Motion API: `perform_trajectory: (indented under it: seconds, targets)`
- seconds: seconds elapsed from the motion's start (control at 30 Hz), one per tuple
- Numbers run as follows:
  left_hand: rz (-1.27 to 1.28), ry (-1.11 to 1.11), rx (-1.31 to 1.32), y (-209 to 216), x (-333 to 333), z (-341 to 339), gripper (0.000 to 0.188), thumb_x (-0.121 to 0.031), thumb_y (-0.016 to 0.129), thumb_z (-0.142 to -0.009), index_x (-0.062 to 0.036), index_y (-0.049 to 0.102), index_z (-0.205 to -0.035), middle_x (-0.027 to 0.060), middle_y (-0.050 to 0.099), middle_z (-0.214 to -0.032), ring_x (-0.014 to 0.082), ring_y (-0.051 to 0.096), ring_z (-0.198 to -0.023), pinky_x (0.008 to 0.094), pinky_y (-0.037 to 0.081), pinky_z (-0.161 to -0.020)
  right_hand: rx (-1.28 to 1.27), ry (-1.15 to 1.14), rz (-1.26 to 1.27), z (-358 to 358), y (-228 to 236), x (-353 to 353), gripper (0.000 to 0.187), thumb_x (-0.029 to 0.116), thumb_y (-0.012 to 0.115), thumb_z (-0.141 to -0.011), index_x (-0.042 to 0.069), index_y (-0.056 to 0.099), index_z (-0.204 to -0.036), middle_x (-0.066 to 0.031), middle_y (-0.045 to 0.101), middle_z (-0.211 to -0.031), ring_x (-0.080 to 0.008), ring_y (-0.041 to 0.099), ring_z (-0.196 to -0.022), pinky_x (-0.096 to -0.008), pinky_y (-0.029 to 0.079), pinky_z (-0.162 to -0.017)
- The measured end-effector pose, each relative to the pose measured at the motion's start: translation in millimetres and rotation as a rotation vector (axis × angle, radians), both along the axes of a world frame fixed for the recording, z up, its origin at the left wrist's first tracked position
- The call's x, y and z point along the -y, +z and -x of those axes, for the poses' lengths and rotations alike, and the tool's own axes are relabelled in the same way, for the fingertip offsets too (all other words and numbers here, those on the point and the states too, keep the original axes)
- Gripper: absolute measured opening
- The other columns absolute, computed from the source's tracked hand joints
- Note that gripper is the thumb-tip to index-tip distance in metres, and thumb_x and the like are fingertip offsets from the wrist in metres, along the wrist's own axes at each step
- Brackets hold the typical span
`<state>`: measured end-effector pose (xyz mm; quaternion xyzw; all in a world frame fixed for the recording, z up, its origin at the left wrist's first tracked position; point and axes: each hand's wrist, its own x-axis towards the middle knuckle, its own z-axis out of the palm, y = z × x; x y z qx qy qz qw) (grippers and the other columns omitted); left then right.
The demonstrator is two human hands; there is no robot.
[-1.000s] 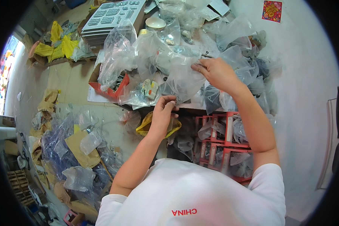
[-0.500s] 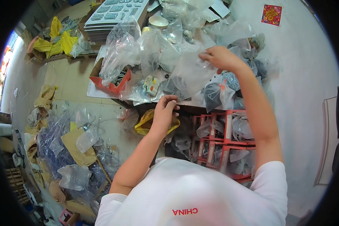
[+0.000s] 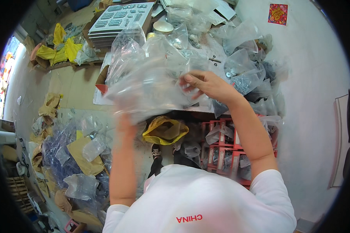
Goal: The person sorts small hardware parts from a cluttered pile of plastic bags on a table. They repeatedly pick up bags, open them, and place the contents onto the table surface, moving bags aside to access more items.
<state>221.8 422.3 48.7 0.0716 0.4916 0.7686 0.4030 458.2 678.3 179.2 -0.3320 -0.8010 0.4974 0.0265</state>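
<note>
A clear plastic bag (image 3: 153,91), streaked by motion, is stretched out above the front of the cluttered table (image 3: 217,48). My left hand (image 3: 125,114) is at its lower left edge and moves with it, closed on it as far as the blur shows. Beside the bag's right end is my right hand (image 3: 204,83), its bent fingers apart and their tips smeared; I see nothing gripped in them. Behind the bag stand other clear bags, and a red carton (image 3: 102,87) is partly covered by it. Below the table edge an open yellow bag (image 3: 165,130) gapes upward.
Stacked grey trays of parts (image 3: 120,17) and a white bowl (image 3: 163,26) stand at the back. Bags of hardware (image 3: 245,75) crowd the right side. Red bins (image 3: 225,147) stand under the table on the right. Plastic and cardboard scraps (image 3: 81,155) cover the floor at left.
The clear bag has swung left across the table front. My left hand has moved left with it, away from the table edge above the yellow bag. My right hand has come nearer and leftward.
</note>
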Motion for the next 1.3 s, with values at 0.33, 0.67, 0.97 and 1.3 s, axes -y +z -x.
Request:
perform_trajectory:
  seconds: [0.33, 0.67, 0.97, 1.3]
  targets:
    - [0.390, 0.819, -0.022, -52.2, 211.2, 175.0, 0.058, -0.029, 0.063, -0.101, -0.0068, 0.046, -0.151, 0.0155, 0.053, -0.150, 0.0323, 0.056, -0.134, 0.0493, 0.049, -0.109, 0.049, -0.254, -0.672, -64.2, -114.1, -35.4, 0.034, 0.020, 0.082, -0.082, 0.010, 0.073, -0.113, -0.0158, 0.059, -0.141, -0.0376, 0.064, -0.119, -0.0441, 0.053, -0.099]
    - [0.777, -0.477, -1.411, 9.2, -230.5, -43.9, 0.052, -0.032, 0.074, -0.094, 0.0014, 0.061, -0.132, 0.0183, 0.071, -0.109, 0.0327, 0.069, -0.100, 0.0469, 0.053, -0.090, -0.392, -0.442, -0.607, -35.5, -127.4, -26.0, 0.013, 0.000, 0.074, -0.080, 0.002, 0.072, -0.092, -0.0126, 0.067, -0.100, -0.0354, 0.068, -0.092, -0.0423, 0.057, -0.082]
    - [-0.083, -0.389, -0.759, 204.5, -307.6, -117.0, 0.024, -0.018, 0.071, -0.100, -0.0026, 0.067, -0.117, -0.0067, 0.057, -0.079, 0.0004, 0.049, -0.064, 0.0174, 0.036, -0.054, -0.635, -0.470, -0.679, -173.3, 51.0, -75.8, 0.017, 0.001, 0.083, -0.082, 0.002, 0.075, -0.098, -0.0076, 0.072, -0.097, -0.0166, 0.070, -0.084, -0.0295, 0.056, -0.075]
    - [-0.504, -0.694, -0.513, 267.2, -387.6, -244.0, 0.022, -0.012, 0.066, -0.101, 0.0008, 0.066, -0.119, 0.0050, 0.071, -0.097, 0.0115, 0.070, -0.075, 0.0242, 0.058, -0.061, -0.495, -0.714, -0.824, -301.5, 147.8, -77.7, 0.011, 0.001, 0.079, -0.090, -0.001, 0.074, -0.100, -0.0046, 0.069, -0.094, -0.0125, 0.065, -0.087, -0.0285, 0.053, -0.080]
